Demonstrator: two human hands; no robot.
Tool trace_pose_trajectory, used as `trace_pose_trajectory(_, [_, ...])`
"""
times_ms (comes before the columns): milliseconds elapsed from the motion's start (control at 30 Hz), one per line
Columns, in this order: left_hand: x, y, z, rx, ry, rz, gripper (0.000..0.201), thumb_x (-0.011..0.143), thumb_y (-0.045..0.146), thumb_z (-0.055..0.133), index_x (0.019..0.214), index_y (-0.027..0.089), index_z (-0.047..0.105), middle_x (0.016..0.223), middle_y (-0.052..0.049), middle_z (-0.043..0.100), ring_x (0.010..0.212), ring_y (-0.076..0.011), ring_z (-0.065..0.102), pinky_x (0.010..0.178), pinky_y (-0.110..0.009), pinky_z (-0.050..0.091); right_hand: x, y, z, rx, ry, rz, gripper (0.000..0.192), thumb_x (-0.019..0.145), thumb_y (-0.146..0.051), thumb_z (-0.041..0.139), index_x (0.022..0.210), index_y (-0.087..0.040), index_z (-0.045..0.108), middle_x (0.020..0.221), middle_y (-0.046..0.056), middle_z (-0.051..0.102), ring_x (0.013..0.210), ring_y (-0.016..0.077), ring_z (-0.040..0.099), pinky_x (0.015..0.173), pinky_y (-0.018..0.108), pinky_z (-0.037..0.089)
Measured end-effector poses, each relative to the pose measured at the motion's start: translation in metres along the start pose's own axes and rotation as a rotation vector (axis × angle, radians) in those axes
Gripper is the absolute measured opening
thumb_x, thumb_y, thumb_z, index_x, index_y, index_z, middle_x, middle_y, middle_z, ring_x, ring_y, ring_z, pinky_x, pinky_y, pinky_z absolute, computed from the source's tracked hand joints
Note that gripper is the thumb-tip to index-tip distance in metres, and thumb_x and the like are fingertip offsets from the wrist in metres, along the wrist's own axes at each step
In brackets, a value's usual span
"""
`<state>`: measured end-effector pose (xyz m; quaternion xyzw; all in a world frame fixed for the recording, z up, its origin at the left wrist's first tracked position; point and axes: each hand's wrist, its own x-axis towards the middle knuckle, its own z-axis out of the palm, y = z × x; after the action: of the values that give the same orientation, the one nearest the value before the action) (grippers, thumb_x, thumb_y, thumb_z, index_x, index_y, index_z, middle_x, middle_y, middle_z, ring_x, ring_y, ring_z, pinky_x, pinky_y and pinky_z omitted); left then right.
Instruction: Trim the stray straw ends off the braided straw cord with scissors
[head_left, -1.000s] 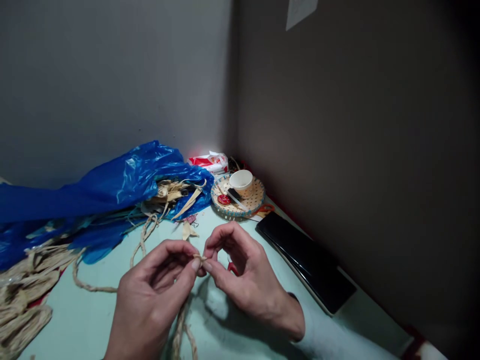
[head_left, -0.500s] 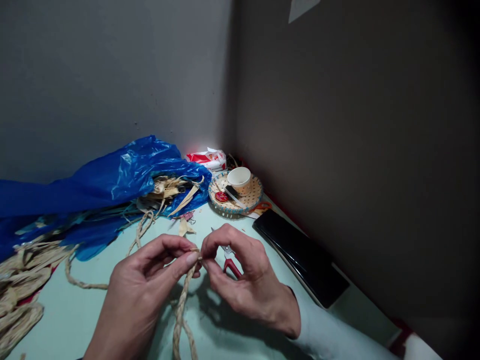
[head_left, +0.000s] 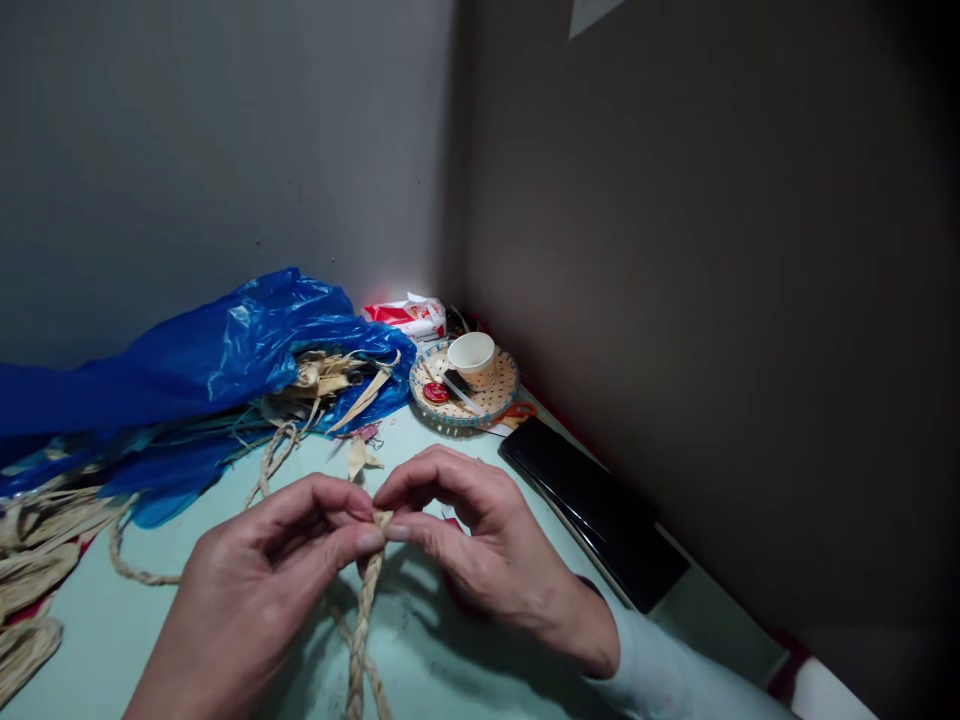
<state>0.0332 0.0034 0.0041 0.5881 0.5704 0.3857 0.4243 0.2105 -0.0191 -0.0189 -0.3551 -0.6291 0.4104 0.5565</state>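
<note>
Both my hands meet over the pale green table and pinch the top end of a braided straw rope. My left hand grips it between thumb and forefinger from the left. My right hand pinches the same end from the right, its fingers curled. The rope hangs down from my fingertips towards the frame's lower edge. A second twisted rope lies on the table behind my left hand, running back to the blue bag.
A blue plastic bag with dried straw strips lies at the back left, loose straw at the far left. A woven tray with a white cup sits in the corner. A black phone lies along the right wall.
My hands have drifted slightly left and lower while still pinching the rope end. The red-handled scissors seen half a second ago are now hidden behind my right hand.
</note>
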Motion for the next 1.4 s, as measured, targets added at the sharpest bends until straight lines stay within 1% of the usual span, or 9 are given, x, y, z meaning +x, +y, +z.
trace_pose_trajectory(133, [0.005,-0.006,-0.005,-0.128,-0.116,-0.003,0.027,0.066,0.038,0.087,0.076,0.029,0.063,0.057,0.006,0.073,0.058,-0.0161,0.070,0.055,-0.016,0.054,0.002,-0.004,-0.002,0.039,-0.045,0.096,0.006,0.091,-0.023,0.071,0.087,-0.018,0.071,0.083,-0.001,0.069,0.076,0.0124,0.063,0.075,0.024,0.050])
trace_pose_trajectory(233, [0.006,-0.011,-0.013,0.022,-0.181,0.097,0.026,0.067,0.045,0.086,0.075,0.031,0.065,0.061,0.004,0.077,0.059,-0.0180,0.072,0.053,-0.016,0.054,0.002,-0.005,-0.004,0.043,-0.081,0.167,0.010,0.090,-0.028,0.072,0.086,-0.018,0.071,0.082,-0.001,0.068,0.076,0.0128,0.061,0.071,0.024,0.048])
trace_pose_trajectory(467, [-0.009,-0.011,-0.008,0.263,-0.014,0.290,0.017,0.080,0.052,0.072,0.085,0.036,0.077,0.081,0.004,0.081,0.074,-0.0195,0.076,0.065,-0.015,0.054,0.000,-0.003,-0.003,-0.043,-0.017,0.155,0.015,0.085,-0.027,0.076,0.079,-0.018,0.068,0.077,-0.002,0.062,0.072,0.0118,0.057,0.060,0.021,0.044])
trace_pose_trajectory(667, [-0.012,0.003,0.016,-0.073,-0.082,-0.018,0.017,0.070,0.043,0.080,0.076,0.028,0.075,0.067,0.003,0.075,0.056,-0.0178,0.068,0.056,-0.019,0.053,0.003,-0.003,-0.002,0.020,0.097,0.233,0.020,0.080,-0.029,0.079,0.075,-0.017,0.063,0.072,-0.003,0.061,0.067,0.0119,0.055,0.065,0.023,0.047])
trace_pose_trajectory(833, [-0.015,0.006,0.019,-0.067,0.036,0.021,0.015,0.067,0.042,0.081,0.067,0.027,0.078,0.061,0.003,0.073,0.050,-0.0164,0.061,0.051,-0.022,0.050,0.006,0.000,-0.007,0.176,-0.036,0.269,0.030,0.082,-0.043,0.078,0.080,-0.017,0.063,0.075,-0.001,0.063,0.070,0.0127,0.058,0.070,0.025,0.047])
trace_pose_trajectory(1000, [-0.020,0.004,0.019,-0.078,0.109,0.130,0.003,0.065,0.036,0.081,0.064,0.033,0.080,0.065,0.005,0.076,0.049,-0.0153,0.061,0.051,-0.020,0.049,0.006,0.001,-0.009,0.066,-0.071,0.119,0.026,0.086,-0.039,0.077,0.095,-0.018,0.065,0.083,-0.001,0.065,0.076,0.0128,0.060,0.074,0.025,0.049])
trace_pose_trajectory(1200, [-0.018,-0.010,0.024,0.008,0.161,0.333,0.007,0.073,0.030,0.079,0.066,0.031,0.078,0.070,0.003,0.077,0.064,-0.0181,0.067,0.065,-0.022,0.049,-0.007,0.006,0.003,-0.307,0.065,-0.083,0.012,0.095,-0.019,0.063,0.083,-0.019,0.065,0.080,0.000,0.062,0.077,0.0137,0.059,0.073,0.024,0.044])
trace_pose_trajectory(1267, [-0.013,-0.014,0.026,-0.049,0.090,0.253,0.008,0.075,0.032,0.080,0.068,0.029,0.077,0.069,0.002,0.074,0.068,-0.0175,0.065,0.068,-0.021,0.047,-0.008,0.010,0.005,-0.336,0.116,-0.042,0.015,0.096,-0.019,0.060,0.082,-0.019,0.063,0.079,0.000,0.062,0.076,0.0142,0.058,0.073,0.025,0.043])
trace_pose_trajectory(1400, [-0.004,-0.016,0.030,-0.323,-0.159,-0.081,0.021,0.075,0.042,0.081,0.074,0.022,0.077,0.056,0.003,0.065,0.045,-0.0101,0.048,0.045,-0.018,0.038,-0.002,0.015,-0.001,-0.146,0.173,0.123,0.018,0.098,-0.026,0.059,0.082,-0.019,0.062,0.080,0.000,0.063,0.075,0.0144,0.057,0.073,0.025,0.043])
